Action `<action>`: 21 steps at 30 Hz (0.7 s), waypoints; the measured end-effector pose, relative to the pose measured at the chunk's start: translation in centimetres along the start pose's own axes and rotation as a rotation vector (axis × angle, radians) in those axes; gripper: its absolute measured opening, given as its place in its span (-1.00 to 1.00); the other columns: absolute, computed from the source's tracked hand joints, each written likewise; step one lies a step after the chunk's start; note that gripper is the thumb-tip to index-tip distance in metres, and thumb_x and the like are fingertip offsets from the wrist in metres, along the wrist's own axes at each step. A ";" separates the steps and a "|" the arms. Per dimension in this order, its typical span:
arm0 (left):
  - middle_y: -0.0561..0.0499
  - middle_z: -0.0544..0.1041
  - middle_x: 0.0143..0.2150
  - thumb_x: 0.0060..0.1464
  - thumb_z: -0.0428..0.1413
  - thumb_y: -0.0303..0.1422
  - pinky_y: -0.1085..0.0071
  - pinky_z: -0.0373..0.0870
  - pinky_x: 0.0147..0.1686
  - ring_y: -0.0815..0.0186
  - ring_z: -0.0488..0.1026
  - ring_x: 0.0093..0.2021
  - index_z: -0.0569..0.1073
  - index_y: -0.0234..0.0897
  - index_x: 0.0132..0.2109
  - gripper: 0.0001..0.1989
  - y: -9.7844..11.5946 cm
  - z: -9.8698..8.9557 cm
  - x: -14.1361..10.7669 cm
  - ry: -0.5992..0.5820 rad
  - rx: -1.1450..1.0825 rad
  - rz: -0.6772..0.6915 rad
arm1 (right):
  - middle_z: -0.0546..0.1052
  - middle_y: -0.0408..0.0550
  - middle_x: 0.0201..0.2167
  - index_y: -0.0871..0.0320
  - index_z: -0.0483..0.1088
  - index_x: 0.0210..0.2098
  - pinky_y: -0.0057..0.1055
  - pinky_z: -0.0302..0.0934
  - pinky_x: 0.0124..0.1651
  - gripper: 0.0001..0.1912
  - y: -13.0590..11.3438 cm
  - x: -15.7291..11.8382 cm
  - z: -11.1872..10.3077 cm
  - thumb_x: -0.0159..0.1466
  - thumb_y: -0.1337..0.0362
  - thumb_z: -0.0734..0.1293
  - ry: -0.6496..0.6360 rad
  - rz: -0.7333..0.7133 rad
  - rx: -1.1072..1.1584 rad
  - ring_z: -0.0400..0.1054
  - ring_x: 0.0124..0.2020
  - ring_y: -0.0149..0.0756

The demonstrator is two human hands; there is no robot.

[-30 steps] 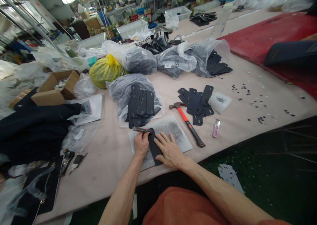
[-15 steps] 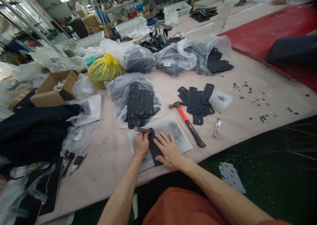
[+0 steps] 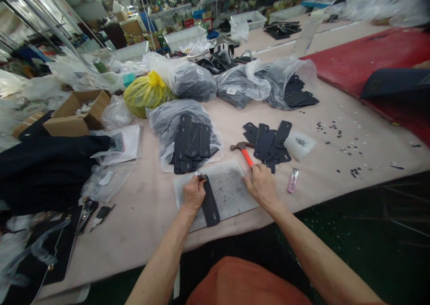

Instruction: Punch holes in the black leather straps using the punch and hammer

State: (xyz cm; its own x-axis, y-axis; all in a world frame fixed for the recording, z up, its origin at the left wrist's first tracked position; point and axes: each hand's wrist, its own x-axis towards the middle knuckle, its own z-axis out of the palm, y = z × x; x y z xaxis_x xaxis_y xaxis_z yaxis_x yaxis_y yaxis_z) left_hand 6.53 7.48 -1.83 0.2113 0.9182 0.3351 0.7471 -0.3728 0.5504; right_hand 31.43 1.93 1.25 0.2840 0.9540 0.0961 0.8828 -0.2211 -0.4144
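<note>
In my left hand point(image 3: 194, 194) is a metal punch point(image 3: 200, 175), stood near the far end of a dark strip point(image 3: 210, 202) with small slots. That strip lies on a whitish, speckled board point(image 3: 231, 186). My right hand point(image 3: 264, 184) closes over the handle of a claw hammer point(image 3: 247, 155), whose orange neck and metal head show beyond the fingers. The hammer rests on the table, right of the board. Beside it is a pile of similar dark strips point(image 3: 265, 141). More strips point(image 3: 191, 143) are stacked on a clear plastic bag to the left.
A pink cutter point(image 3: 293, 180) and a small whitish block point(image 3: 300, 146) lie to the right, with dark punched bits point(image 3: 356, 173) scattered beyond. Filled plastic bags point(image 3: 235, 88) line the back. A cardboard box point(image 3: 75, 121) and dark cloth point(image 3: 50, 175) occupy the left.
My right hand has left the dark strip and moved right onto the hammer handle. In my left hand, the punch has gone from lying sideways to standing more upright over the strip.
</note>
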 end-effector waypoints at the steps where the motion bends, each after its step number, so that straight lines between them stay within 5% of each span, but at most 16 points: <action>1: -0.08 0.58 -0.27 0.19 0.00 -0.41 0.36 0.42 -0.20 0.21 0.54 -0.23 0.47 -0.27 -0.17 -0.84 0.0 0.0 0.0 0.000 0.012 -0.004 | 0.38 0.29 -0.06 0.28 0.33 -0.10 -0.09 0.14 0.00 -0.69 0.9 0.7 -0.1 0.24 0.20 0.29 -0.044 0.064 -0.039 0.25 -0.02 0.07; 7: -0.04 0.57 -0.31 0.16 0.02 -0.45 0.40 0.41 -0.26 0.22 0.54 -0.25 0.45 -0.25 -0.17 -0.87 -0.1 0.2 -0.1 0.016 0.032 0.016 | 0.39 -0.01 -0.42 0.15 0.23 -0.41 -0.36 0.22 -0.32 -0.86 2.2 3.8 -1.0 0.04 0.40 0.29 -0.350 0.388 0.479 0.33 -0.35 -0.24; 12: -0.03 0.56 -0.32 0.16 0.02 -0.46 0.41 0.40 -0.29 0.23 0.54 -0.26 0.43 -0.24 -0.16 -0.86 0.0 0.0 -0.2 0.030 -0.011 0.018 | 0.26 -0.26 -0.66 0.10 0.14 -0.43 -0.47 0.10 -0.58 -0.90 -1.3 3.6 -3.5 0.11 0.32 0.23 -0.423 0.364 0.629 0.18 -0.65 -0.40; 14: -0.03 0.56 -0.32 0.16 0.02 -0.46 0.41 0.40 -0.29 0.23 0.54 -0.26 0.43 -0.23 -0.15 -0.86 0.0 -0.1 -0.2 0.029 -0.021 0.027 | 0.30 -0.26 -0.63 0.10 0.18 -0.36 -0.48 0.09 -0.55 -0.91 -2.7 2.5 -5.2 0.21 0.23 0.22 -0.303 0.229 0.622 0.20 -0.64 -0.41; 18: -0.03 0.56 -0.33 0.15 0.02 -0.46 0.42 0.40 -0.29 0.24 0.54 -0.27 0.43 -0.23 -0.12 -0.83 -0.2 -0.1 -0.2 0.045 -0.029 0.052 | 0.37 -0.20 -0.55 0.12 0.26 -0.29 -0.46 0.02 -0.46 -0.82 -4.4 0.1 -9.2 0.34 0.15 0.17 -0.013 -0.268 0.315 0.25 -0.54 -0.39; 21: -0.02 0.56 -0.34 0.14 0.03 -0.46 0.42 0.40 -0.31 0.25 0.54 -0.29 0.43 -0.23 -0.12 -0.83 -0.3 0.0 -0.2 0.053 -0.027 0.058 | 0.34 -0.17 -0.56 0.14 0.26 -0.35 -0.43 -0.05 -0.46 -0.80 -4.7 -0.8 -11.3 0.37 0.21 0.15 0.000 -0.568 0.072 0.21 -0.55 -0.40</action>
State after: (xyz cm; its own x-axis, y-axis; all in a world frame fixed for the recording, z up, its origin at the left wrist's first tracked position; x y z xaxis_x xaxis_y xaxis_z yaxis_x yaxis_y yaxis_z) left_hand 6.25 7.35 -2.05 0.2199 0.8869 0.4063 0.7174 -0.4292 0.5488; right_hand 31.30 -0.08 13.31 -0.2279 0.9188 0.3222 0.8693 0.3410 -0.3577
